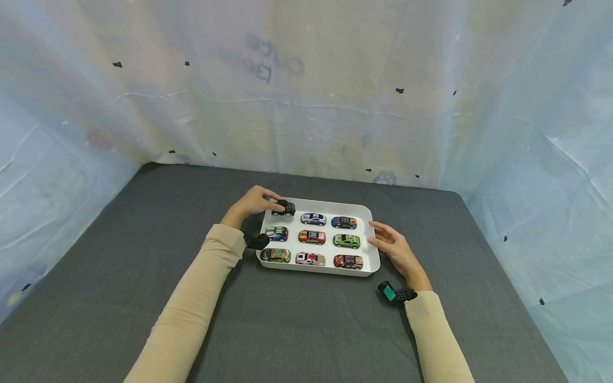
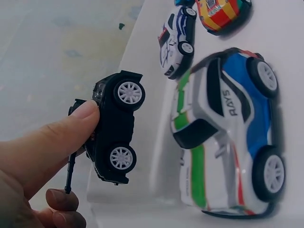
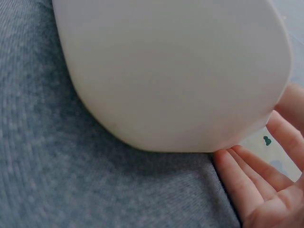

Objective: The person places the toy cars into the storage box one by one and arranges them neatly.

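My left hand (image 1: pixel 254 202) pinches a black toy jeep (image 1: pixel 284 208) between thumb and fingers at the far left corner of the white tray (image 1: pixel 293 268). In the left wrist view, the jeep (image 2: pixel 114 128) is turned with its white-spoked wheels toward the camera, and a thin dark rod shows beside the fingers. Nearest to it in the tray is a white, blue and green toy car (image 1: pixel 277 233). At the tray's right side, my right hand (image 1: pixel 394 249) touches the wall with fairly straight fingers, the thumb near the rim; in the right wrist view its fingertips (image 3: pixel 222 156) meet the tray's outer side.
Several more toy cars stand in rows in the tray, among them a white-purple car (image 1: pixel 313 218), a red-yellow car (image 1: pixel 312 236) and a green car (image 1: pixel 347 241). A dark grey cloth (image 1: pixel 306 324) covers the table. Pale plastic sheeting (image 1: pixel 325 127) hangs behind and at both sides.
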{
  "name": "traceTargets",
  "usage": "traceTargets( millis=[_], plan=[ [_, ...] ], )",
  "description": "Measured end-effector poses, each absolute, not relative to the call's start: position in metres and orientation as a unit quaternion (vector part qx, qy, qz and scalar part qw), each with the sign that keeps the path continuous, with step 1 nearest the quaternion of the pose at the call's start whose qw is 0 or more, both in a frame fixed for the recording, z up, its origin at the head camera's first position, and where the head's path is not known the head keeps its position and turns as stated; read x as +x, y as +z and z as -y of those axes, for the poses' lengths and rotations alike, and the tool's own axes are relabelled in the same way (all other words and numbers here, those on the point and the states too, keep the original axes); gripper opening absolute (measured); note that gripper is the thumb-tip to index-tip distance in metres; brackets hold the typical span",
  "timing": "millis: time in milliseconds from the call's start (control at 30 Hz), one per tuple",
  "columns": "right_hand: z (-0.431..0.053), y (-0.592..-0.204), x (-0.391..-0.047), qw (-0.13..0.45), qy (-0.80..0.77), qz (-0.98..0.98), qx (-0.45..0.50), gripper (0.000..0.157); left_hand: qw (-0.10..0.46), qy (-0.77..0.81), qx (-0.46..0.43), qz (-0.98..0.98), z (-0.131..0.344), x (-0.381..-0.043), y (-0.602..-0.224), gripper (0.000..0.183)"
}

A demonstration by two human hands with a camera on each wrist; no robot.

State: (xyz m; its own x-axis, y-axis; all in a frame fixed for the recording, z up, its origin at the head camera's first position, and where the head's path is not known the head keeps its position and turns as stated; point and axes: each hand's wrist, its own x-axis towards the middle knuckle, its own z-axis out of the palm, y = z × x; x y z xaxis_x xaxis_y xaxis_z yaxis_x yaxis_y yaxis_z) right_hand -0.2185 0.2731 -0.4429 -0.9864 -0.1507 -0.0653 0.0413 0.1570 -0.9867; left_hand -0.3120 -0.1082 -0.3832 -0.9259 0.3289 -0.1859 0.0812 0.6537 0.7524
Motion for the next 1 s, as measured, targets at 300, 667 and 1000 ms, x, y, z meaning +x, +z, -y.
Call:
traceTargets(
  millis=[300, 667, 1000],
  plan=[
    [-0.273, -0.445, -0.217, 0.076, -0.648, -0.757, -0.035, 0.061, 0.173, 0.393, 0.102, -0.897, 0.107, -0.313, -0.391, 0.045],
    [-0.275, -0.446, -0.216, 0.076, -0.645, -0.76, -0.036, 0.062, 0.174, 0.379, 0.089, -0.905, 0.101, -0.313, -0.392, 0.043],
    [-0.273, -0.446, -0.215, 0.08, -0.65, -0.755, -0.032, 0.061, 0.178, 0.383, 0.074, -0.904, 0.099, -0.313, -0.397, 0.043]
  ],
)
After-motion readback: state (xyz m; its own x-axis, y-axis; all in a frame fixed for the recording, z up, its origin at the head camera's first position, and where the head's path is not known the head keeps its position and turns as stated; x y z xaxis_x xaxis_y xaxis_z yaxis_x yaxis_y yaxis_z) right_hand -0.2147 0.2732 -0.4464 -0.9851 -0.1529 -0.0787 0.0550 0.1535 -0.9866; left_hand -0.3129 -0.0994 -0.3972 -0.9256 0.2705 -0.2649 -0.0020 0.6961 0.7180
